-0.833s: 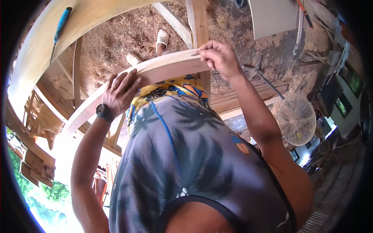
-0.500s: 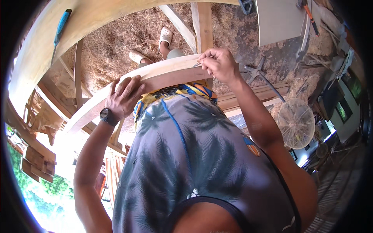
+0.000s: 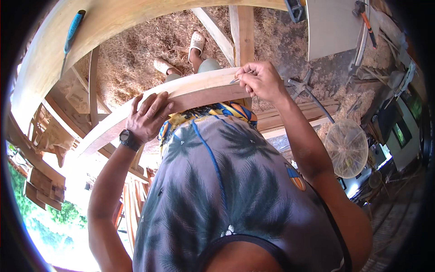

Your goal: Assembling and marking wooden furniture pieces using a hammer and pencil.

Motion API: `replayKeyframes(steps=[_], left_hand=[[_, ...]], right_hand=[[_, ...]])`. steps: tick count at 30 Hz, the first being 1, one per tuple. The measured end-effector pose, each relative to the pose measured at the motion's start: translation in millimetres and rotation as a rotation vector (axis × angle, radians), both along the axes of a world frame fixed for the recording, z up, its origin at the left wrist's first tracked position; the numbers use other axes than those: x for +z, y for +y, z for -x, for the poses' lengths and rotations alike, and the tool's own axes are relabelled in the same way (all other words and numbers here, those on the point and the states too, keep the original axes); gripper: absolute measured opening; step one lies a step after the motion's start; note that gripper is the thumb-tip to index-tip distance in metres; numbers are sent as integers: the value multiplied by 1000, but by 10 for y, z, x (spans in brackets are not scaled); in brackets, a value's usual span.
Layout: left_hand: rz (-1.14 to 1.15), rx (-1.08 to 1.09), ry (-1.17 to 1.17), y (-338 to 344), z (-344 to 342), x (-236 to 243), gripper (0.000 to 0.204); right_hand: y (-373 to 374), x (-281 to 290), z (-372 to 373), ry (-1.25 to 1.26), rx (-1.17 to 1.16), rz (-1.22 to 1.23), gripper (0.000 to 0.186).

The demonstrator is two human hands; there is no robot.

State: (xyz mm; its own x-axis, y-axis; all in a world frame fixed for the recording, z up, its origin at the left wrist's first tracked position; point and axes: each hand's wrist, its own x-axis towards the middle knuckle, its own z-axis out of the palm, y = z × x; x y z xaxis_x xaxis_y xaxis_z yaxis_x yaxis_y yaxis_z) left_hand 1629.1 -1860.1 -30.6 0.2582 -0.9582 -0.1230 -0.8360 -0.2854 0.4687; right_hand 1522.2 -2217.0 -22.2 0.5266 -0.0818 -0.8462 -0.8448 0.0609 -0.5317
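A long, curved, pale wooden board (image 3: 199,90) lies across in front of my waist. My left hand (image 3: 147,119), with a black watch at its wrist, grips the board left of its middle, fingers bent over the upper face. Close to the board's right end, my right hand (image 3: 263,81) pinches a thin, pencil-like pointed tool (image 3: 234,81). Its dark tip meets the board near the edge between the upper and near faces. Most of the tool is hidden by my fingers.
A blue-handled screwdriver (image 3: 71,34) lies on a large curved wooden piece (image 3: 131,18) at the far left. Wood shavings (image 3: 131,50) cover the floor around timber supports (image 3: 242,36). To the right stand a round fan (image 3: 345,148), a pale panel (image 3: 331,31) and an orange-handled hammer (image 3: 366,25).
The whole view has shifted slightly, so most things sit a little farther right and lower. Both hands keep their hold on the board and the pointed tool.
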Motion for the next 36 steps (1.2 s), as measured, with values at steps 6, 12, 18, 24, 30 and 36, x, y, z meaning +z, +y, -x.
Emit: replayKeyframes(steps=[6, 12, 18, 24, 30, 36], left_hand=[[-15, 9, 5, 20, 24, -19, 46], [-16, 3, 3, 20, 11, -12, 44], [-12, 11, 4, 22, 12, -11, 43], [-16, 8, 22, 29, 2, -19, 44], [-14, 10, 24, 23, -1, -8, 44], [-16, 9, 23, 20, -1, -8, 44]], right_hand=[[-14, 2, -16, -5, 42, 4, 14], [-14, 20, -37, 13, 39, -12, 14], [-2, 17, -33, 4, 36, -10, 14], [-7, 7, -30, 3, 38, -16, 13], [-4, 25, -46, 11, 33, -22, 14], [-3, 31, -56, 25, 38, -7, 15]])
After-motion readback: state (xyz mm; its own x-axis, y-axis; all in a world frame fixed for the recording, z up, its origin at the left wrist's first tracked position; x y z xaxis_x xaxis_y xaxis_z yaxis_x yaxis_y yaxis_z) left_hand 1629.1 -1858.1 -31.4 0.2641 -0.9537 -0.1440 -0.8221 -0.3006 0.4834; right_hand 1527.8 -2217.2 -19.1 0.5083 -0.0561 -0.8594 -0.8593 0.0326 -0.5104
